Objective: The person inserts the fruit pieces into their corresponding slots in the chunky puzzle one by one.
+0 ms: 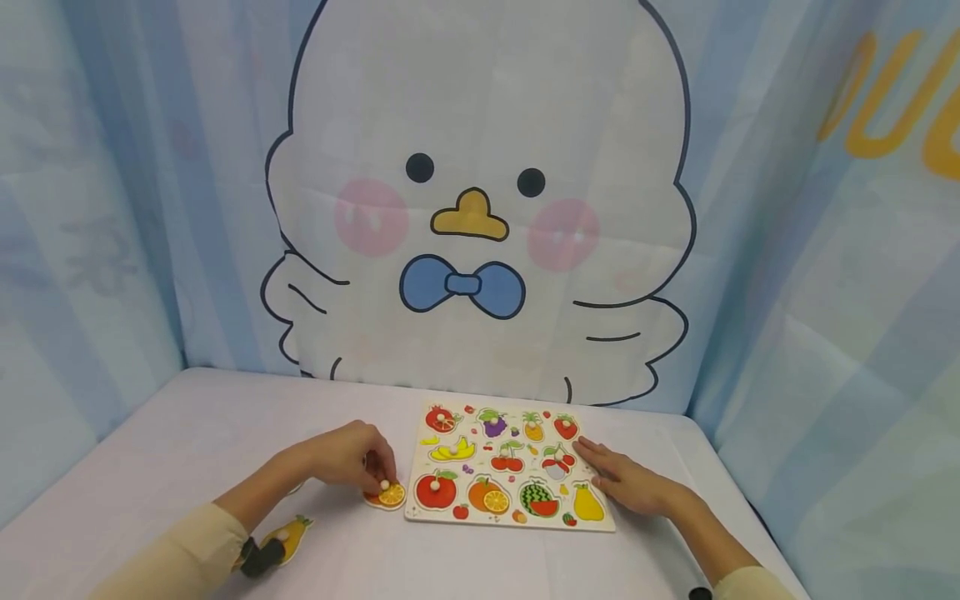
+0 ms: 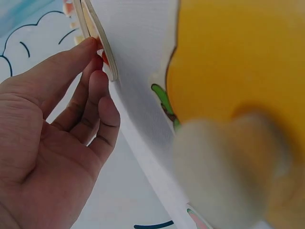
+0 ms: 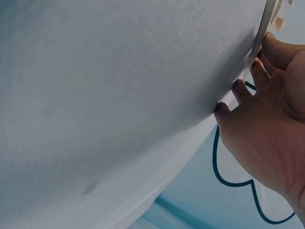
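Your left forearm (image 1: 258, 490), its cream sleeve (image 1: 176, 552) ending short of the wrist, reaches toward the desk's (image 1: 525, 575) far edge. Your left hand (image 1: 348, 457) bends downward, thumb and fingertips pinching. Your right hand (image 1: 630, 483), nearer the desk's right edge, lies with fingers extended inward.

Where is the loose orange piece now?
The head view shows the loose orange piece at the left hand, beside the lower left corner of the fruit board.
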